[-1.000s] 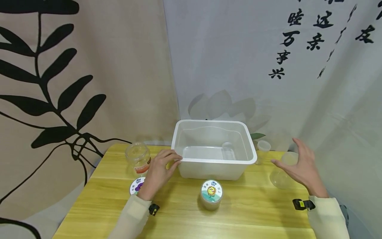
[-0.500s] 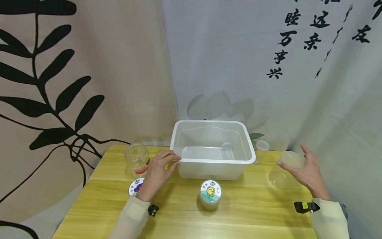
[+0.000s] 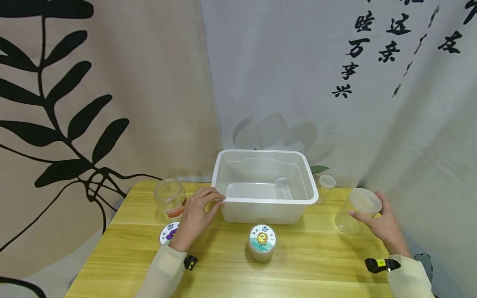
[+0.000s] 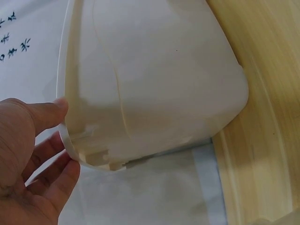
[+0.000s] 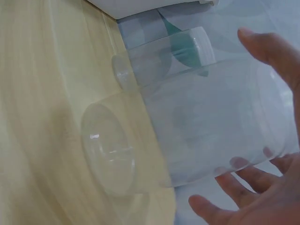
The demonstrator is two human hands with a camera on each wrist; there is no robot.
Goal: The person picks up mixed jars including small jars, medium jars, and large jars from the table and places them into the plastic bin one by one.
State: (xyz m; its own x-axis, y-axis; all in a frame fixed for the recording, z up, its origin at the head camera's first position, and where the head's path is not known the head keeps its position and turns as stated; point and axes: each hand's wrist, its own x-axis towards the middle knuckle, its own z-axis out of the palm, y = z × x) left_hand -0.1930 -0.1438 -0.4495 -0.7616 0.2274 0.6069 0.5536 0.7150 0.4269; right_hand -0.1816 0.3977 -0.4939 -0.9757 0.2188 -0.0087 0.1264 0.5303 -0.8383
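A white plastic tub stands at the back of the table. My left hand pinches its rim at the front left corner; the left wrist view shows the thumb on one side of the rim and fingertips on the other. On the right stands a clear lidded jar, upright on the table. My right hand is spread around its upper part. In the right wrist view the fingers lie along one side of the jar, while the thumb stands off the opposite side.
A smaller clear container stands between tub and jar. Front centre is a jar with a sunflower lid. Left of my left hand are a clear jar with a red label and a purple-flower lid, partly hidden. Fabric hangs behind the table.
My right hand has lowered from above the clear jar to around its upper part, its thumb moving down in front. The left hand has stayed on the tub's rim.
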